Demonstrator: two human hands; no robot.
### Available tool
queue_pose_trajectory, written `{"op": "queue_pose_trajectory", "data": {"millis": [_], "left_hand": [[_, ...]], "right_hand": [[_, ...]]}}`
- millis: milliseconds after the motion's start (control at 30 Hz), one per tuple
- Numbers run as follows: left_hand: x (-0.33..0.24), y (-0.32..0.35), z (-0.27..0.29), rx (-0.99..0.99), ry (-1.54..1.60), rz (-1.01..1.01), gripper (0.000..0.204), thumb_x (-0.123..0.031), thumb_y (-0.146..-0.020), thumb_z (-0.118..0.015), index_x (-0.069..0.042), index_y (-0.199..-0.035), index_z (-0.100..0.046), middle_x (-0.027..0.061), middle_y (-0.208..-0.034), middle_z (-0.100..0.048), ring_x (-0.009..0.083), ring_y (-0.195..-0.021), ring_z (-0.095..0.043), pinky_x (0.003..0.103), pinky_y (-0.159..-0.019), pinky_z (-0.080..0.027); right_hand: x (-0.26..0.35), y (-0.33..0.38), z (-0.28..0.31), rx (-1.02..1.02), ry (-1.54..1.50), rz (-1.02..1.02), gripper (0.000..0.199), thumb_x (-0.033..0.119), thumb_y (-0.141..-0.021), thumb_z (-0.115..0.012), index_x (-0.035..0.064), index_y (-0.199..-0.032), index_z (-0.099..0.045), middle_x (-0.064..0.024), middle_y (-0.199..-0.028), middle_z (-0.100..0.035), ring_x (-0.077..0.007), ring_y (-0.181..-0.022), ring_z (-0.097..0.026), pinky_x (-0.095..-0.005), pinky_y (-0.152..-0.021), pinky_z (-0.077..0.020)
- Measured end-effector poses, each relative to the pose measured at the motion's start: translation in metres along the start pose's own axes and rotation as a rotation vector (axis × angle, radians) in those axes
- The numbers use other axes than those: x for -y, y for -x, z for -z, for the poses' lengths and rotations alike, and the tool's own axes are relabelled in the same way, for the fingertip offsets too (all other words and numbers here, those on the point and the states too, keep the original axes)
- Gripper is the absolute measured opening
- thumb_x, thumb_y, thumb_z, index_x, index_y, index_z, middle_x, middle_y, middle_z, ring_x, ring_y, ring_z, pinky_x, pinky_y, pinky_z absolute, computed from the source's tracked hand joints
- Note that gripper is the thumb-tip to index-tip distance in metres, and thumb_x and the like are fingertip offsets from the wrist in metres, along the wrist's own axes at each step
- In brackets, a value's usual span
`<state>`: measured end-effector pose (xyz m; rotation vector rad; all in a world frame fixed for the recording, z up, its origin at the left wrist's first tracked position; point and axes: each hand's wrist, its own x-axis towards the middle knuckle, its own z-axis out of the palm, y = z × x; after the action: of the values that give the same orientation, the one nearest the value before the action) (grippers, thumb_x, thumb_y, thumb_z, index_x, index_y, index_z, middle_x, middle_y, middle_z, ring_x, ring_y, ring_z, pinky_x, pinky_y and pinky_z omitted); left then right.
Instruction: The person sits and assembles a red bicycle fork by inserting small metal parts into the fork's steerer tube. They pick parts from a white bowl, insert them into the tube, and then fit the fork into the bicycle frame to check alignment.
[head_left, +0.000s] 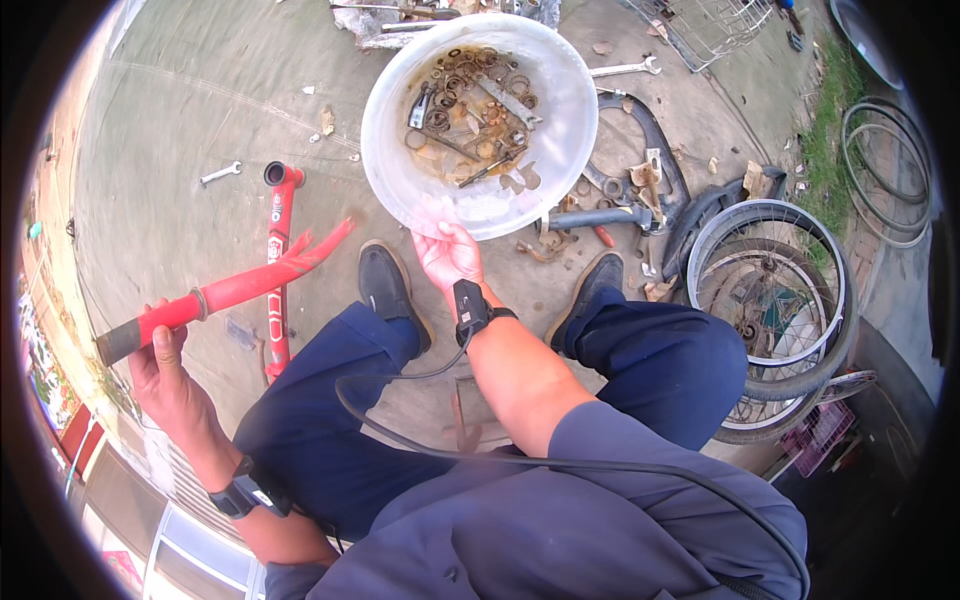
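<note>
Left hand (pixel 165 375) at 8 o'clock, fingers wrapped round one red fork (pixel 225 292); a second red tube (pixel 279 262) lies on the concrete beneath it. Right hand (pixel 447 255) at centre pinches the near rim of one white basin (pixel 400 150), held up at 12 o'clock, full of rusty washers and bolts (pixel 470 110), too many to count. Two wrenches (pixel 220 172) on the ground at 10 and 1 o'clock. Wheels (pixel 770 300) at 3 o'clock, probably two stacked. Two black shoes (pixel 385 290).

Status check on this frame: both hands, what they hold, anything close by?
Left hand shut on red bike frame. Right hand holds white bowl of rusty parts by its rim. Wheels, wrenches on ground nearby.
</note>
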<state>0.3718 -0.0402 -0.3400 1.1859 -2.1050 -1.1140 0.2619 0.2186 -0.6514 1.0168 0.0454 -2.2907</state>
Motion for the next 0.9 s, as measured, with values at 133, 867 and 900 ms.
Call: {"op": "queue_pose_trajectory", "data": {"millis": [133,867,900], "left_hand": [[0.004,0.001,0.006,0.002,0.001,0.030,0.044,-0.021,-0.106,-0.063,0.009,-0.137,-0.056,0.0204,-0.127,-0.069,0.0248,-0.115,-0.068,0.038,-0.101,-0.057],[0.016,-0.002,0.016,-0.020,0.006,0.054,0.042,-0.019,-0.106,-0.061,0.008,-0.138,-0.056,0.0217,-0.129,-0.067,0.0264,-0.119,-0.066,0.040,-0.103,-0.056],[0.017,-0.001,0.016,-0.019,0.006,0.054,0.042,-0.020,-0.106,-0.061,0.008,-0.138,-0.056,0.0217,-0.129,-0.067,0.0264,-0.119,-0.066,0.040,-0.103,-0.056]], "right_hand": [[-0.008,-0.008,0.002,0.027,-0.045,0.006,0.061,-0.006,-0.082,-0.063,0.0020,-0.142,-0.052,-0.0159,-0.141,-0.062,-0.0325,-0.133,-0.059,-0.0456,-0.116,-0.0467],[-0.002,-0.055,-0.012,-0.111,-0.049,0.125,0.046,-0.007,-0.087,-0.064,0.0007,-0.132,-0.057,-0.0176,-0.135,-0.065,-0.0336,-0.132,-0.059,-0.0520,-0.120,-0.0424],[-0.001,-0.057,-0.011,-0.149,-0.075,0.111,0.043,-0.005,-0.088,-0.065,-0.0001,-0.130,-0.057,-0.0180,-0.133,-0.065,-0.0337,-0.130,-0.060,-0.0522,-0.120,-0.0426]]}}
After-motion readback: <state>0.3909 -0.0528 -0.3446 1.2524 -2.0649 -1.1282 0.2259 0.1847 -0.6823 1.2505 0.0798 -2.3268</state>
